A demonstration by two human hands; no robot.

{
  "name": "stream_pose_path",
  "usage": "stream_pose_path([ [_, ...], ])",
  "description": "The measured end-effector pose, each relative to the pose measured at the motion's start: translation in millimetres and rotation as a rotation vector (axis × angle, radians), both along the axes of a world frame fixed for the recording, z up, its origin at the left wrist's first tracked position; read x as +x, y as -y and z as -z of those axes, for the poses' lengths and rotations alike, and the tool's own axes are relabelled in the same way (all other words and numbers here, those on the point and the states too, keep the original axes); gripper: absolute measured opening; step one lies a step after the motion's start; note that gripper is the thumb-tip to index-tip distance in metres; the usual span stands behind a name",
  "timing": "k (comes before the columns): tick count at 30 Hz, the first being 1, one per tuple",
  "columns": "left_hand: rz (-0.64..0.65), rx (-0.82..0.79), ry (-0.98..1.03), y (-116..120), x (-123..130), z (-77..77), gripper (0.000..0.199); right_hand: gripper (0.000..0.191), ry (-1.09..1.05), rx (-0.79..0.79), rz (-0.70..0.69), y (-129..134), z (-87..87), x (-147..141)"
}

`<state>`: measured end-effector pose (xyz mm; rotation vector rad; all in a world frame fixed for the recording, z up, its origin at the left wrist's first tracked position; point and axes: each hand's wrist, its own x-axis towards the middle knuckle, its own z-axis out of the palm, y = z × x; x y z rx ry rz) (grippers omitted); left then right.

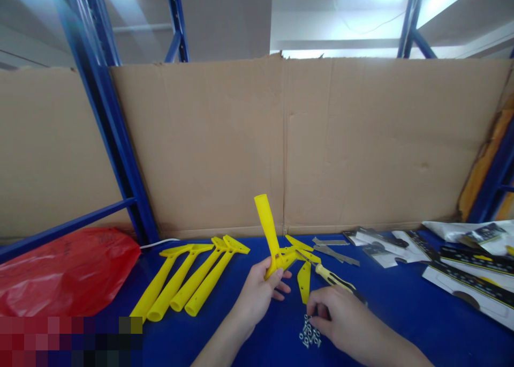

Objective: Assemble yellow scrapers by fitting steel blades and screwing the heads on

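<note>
My left hand (261,289) is closed round the head end of a yellow plastic scraper handle (266,222), whose hollow grip points up. At the small pile of screws and nuts (310,332), my right hand (339,316) has its thumb and fingers pinched together. Whatever lies between those fingertips is too small or hidden to make out. Just behind the right hand is a screwdriver (335,278) with a cream and black handle. Loose yellow triangular plates, one (304,282) close to my right fingers, lie between and beyond the hands.
Several more yellow scraper handles (212,278) lie side by side at the left, near a red plastic bag (72,270). Thin metal blades (337,252) and printed black-and-white packaging cards (469,286) lie to the right. A cardboard wall (225,147) stands behind the blue tabletop.
</note>
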<state>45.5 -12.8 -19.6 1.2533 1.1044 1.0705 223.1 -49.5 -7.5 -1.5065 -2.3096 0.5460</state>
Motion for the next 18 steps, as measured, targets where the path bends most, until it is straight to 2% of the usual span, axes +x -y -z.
stream_pose_path([
  [4, 0.005, -0.007, 0.012, 0.9, -1.5, -1.4, 0.036, 0.014, -0.095, -0.044, 0.005, -1.7, 2.0, -1.8],
  [7, 0.011, -0.039, 0.045, 3.4, -1.6, -4.5, 0.039, 0.011, -0.174, -0.017, 0.036, -4.0, 0.8, -3.3],
  [12, 0.08, -0.063, 0.108, 10.1, 3.0, -8.9, 0.042, 0.009, -0.305, 0.17, 0.101, -9.7, -0.4, -1.0],
  [15, 0.154, -0.036, 0.116, 13.5, 7.4, -9.0, 0.042, 0.01, -0.409, 0.331, 0.091, -12.1, 1.4, 1.8],
  [18, 0.218, -0.015, 0.109, 15.8, 11.2, -7.8, 0.039, 0.012, -0.481, 0.428, 0.07, -13.5, 3.6, 3.7],
])
